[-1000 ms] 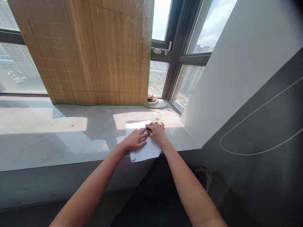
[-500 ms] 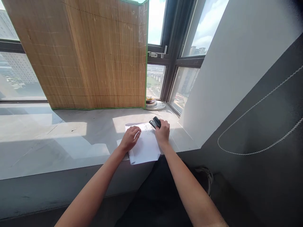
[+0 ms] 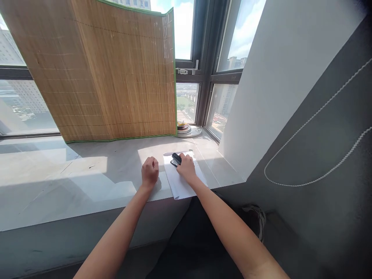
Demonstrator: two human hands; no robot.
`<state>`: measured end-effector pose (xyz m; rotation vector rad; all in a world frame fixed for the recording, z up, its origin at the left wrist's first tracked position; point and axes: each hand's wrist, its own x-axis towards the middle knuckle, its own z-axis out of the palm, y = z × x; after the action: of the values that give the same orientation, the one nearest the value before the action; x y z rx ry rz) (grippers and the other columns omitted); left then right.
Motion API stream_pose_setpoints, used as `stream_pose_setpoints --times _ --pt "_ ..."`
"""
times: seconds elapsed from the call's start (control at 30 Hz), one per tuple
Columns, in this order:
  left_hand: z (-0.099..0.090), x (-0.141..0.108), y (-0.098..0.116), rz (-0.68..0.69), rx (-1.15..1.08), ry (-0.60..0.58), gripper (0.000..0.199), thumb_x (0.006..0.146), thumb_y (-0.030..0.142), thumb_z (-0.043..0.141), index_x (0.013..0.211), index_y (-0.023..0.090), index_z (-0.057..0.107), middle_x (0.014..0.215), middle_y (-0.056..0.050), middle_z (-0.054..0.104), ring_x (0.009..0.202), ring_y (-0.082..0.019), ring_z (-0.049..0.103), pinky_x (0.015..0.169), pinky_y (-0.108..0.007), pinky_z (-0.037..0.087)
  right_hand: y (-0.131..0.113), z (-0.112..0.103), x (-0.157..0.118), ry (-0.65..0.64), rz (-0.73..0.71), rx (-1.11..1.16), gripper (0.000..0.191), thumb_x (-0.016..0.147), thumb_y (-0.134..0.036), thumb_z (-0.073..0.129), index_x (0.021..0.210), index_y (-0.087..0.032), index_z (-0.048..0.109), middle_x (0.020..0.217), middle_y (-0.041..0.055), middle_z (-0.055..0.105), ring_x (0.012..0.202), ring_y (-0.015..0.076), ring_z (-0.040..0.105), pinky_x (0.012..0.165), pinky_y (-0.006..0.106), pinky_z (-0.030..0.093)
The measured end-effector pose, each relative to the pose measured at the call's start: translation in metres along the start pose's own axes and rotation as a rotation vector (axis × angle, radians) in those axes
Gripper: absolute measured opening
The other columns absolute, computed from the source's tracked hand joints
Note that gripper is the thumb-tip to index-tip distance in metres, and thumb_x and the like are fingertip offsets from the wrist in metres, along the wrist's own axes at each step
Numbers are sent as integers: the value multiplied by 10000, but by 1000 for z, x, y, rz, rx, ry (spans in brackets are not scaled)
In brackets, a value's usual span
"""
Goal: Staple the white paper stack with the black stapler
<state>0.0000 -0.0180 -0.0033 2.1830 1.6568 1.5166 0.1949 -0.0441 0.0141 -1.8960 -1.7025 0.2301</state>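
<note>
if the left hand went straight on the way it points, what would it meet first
Likely the bamboo blind, near its lower edge, across the windowsill; how high the left hand sits is unclear.

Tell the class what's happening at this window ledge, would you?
A person's right hand grips a black stapler over white paper lying on the ledge. The left hand is curled closed beside the paper, apart from it; whether it holds anything can't be seen. Behind, a bamboo blind covers part of the window.

Single head-worn view, facing forward and down, windowsill (image 3: 95,190) near, windows (image 3: 184,37) beyond
</note>
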Motion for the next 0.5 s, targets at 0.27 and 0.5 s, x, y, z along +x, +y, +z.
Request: stream_pose_setpoints --times 0.27,0.5 --pt "6 -1 0 -25 -27 -5 334 988 152 419 699 251 284 682 10 425 632 -167 393 632 -328 285 68 -25 7 56 53 -52 354 821 -132 677 1167 -198 648 1099 108 625 1067 261 577 815 296 431" --pt "1 -1 -1 -69 24 -19 315 1008 167 398 702 242 385 704 -11 492 656 -175 443 651 -321 321 91 -49 40 -212 66 180 395 860 -480 771 1118 -200 671 1098 92 703 945 227 660 759 294 482"
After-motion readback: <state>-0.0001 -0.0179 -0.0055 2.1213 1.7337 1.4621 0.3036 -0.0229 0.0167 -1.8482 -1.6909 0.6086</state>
